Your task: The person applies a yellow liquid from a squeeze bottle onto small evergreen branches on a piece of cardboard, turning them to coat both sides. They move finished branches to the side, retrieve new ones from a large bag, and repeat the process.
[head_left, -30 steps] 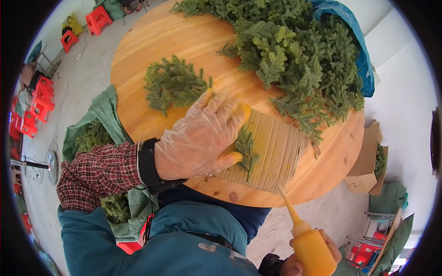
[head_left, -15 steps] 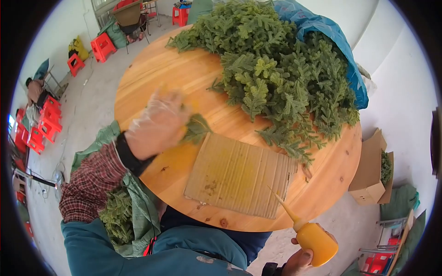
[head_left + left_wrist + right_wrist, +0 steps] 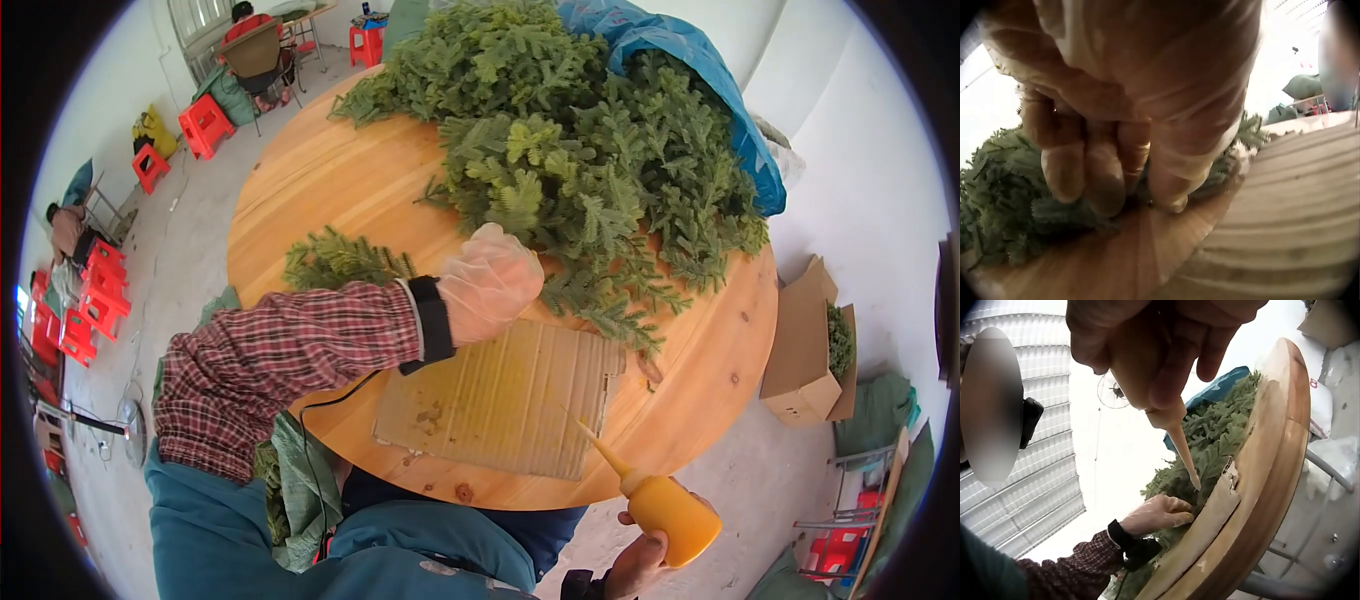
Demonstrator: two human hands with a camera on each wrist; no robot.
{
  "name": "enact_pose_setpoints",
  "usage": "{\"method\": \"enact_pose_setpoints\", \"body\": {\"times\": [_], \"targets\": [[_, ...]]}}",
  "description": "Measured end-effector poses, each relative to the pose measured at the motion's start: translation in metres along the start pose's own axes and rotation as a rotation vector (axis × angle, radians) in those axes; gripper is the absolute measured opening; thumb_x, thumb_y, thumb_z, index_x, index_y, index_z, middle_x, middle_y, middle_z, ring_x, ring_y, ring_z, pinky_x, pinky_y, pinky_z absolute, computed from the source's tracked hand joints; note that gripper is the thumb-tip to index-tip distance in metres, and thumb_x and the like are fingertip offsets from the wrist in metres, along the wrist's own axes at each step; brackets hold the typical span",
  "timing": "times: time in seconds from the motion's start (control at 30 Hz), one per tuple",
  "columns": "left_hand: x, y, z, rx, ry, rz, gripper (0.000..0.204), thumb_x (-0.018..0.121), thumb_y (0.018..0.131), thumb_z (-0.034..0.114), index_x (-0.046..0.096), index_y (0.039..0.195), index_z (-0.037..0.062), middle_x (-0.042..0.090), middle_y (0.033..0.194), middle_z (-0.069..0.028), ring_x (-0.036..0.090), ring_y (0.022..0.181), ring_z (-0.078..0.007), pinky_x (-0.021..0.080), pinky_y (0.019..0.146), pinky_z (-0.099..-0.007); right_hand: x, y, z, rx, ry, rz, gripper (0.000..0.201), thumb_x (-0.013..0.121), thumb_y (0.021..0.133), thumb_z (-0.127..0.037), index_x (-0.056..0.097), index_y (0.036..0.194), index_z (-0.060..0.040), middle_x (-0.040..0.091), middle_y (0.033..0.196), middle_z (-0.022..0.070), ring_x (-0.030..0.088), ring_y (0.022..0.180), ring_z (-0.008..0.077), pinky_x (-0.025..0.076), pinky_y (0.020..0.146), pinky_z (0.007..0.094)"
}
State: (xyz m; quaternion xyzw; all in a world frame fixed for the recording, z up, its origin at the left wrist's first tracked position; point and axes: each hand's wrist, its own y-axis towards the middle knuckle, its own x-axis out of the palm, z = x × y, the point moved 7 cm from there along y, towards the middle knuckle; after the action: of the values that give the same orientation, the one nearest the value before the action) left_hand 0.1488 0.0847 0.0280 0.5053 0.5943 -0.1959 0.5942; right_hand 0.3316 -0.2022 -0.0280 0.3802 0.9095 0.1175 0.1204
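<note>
At the near edge of a large heap of green sprigs (image 3: pixel 560 150) is my gloved left hand (image 3: pixel 492 283), above the far edge of a cardboard sheet (image 3: pixel 500 400). In the left wrist view its fingers (image 3: pixel 1104 178) point down, loosely bent, beside the greenery (image 3: pixel 1016 194); no sprig shows clearly between them. The right wrist view shows the left hand (image 3: pixel 1159 514) at the foliage, thumb and forefinger slightly apart. My right hand (image 3: pixel 640 565) grips a yellow squeeze bottle (image 3: pixel 672 520), its thin nozzle pointing toward the cardboard. A smaller group of sprigs (image 3: pixel 340 258) lies left of the forearm.
The round wooden table (image 3: pixel 330 170) carries the heap, with a blue bag (image 3: pixel 700 65) behind it. A green sack (image 3: pixel 300 480) of sprigs hangs by the near left edge. An open carton (image 3: pixel 800 360) stands right. Red stools (image 3: pixel 205 125) and seated people are at the far left.
My left hand has left the smaller group of sprigs and moved right to the large heap. The sprig seen on the cardboard a second ago is off it. The right hand still holds the bottle.
</note>
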Motion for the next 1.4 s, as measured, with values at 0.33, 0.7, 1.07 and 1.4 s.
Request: {"method": "enact_pose_setpoints", "body": {"times": [0.33, 0.7, 1.07, 1.4], "targets": [[-0.036, -0.017, 0.012, -0.066, -0.125, 0.359, 0.016, 0.063, 0.076, 0.018, 0.058, 0.064, 0.0079, 0.050, 0.054, -0.0085, 0.055, 0.054, -0.0305, 0.045, 0.060, -0.0450, -0.012, 0.005, 0.006, 0.011, -0.042, 0.069, 0.080, 0.063, 0.086, -0.060, 0.042, 0.129, 0.0042, 0.062, 0.107, 0.0206, 0.064, 0.070, 0.0267, 0.054, 0.064, 0.0341], [-0.057, -0.135, 0.071, -0.075, -0.616, -0.477, 0.033, 0.061, 0.086, 0.034, 0.059, 0.096, 0.0026, 0.061, 0.071, -0.0210, 0.061, 0.066, -0.0394, 0.046, 0.056, -0.0518, 0.012, 0.014, 0.000, -0.049, 0.078, 0.063, 0.082, 0.065, 0.084, -0.062, 0.045, 0.130, 0.0034, 0.062, 0.111, 0.0207, 0.064, 0.078, 0.0275, 0.053, 0.061, 0.0337], [-0.084, -0.120, 0.058, -0.346, -0.751, -0.799, 0.035, 0.059, 0.091, 0.038, 0.061, 0.105, 0.0058, 0.065, 0.092, -0.0188, 0.064, 0.081, -0.0377, 0.047, 0.067, -0.0491, 0.014, -0.003, -0.010, -0.041, 0.061, 0.040, 0.085, 0.065, 0.083, -0.064, 0.046, 0.130, 0.0040, 0.063, 0.111, 0.0208, 0.064, 0.080, 0.0277, 0.051, 0.068, 0.0354], [-0.029, -0.109, 0.012, -0.170, -0.234, -0.294, 0.062, 0.065, 0.087, 0.040, 0.052, 0.134, 0.0017, 0.046, 0.142, -0.0171, 0.036, 0.137, -0.0356, 0.031, 0.112, -0.0493, 0.062, -0.005, -0.051, -0.202, 0.004, -0.155, 0.088, 0.065, 0.083, -0.064, 0.037, 0.129, 0.0062, 0.058, 0.116, 0.0283, 0.064, 0.099, 0.0323, 0.051, 0.090, 0.0443]]}}
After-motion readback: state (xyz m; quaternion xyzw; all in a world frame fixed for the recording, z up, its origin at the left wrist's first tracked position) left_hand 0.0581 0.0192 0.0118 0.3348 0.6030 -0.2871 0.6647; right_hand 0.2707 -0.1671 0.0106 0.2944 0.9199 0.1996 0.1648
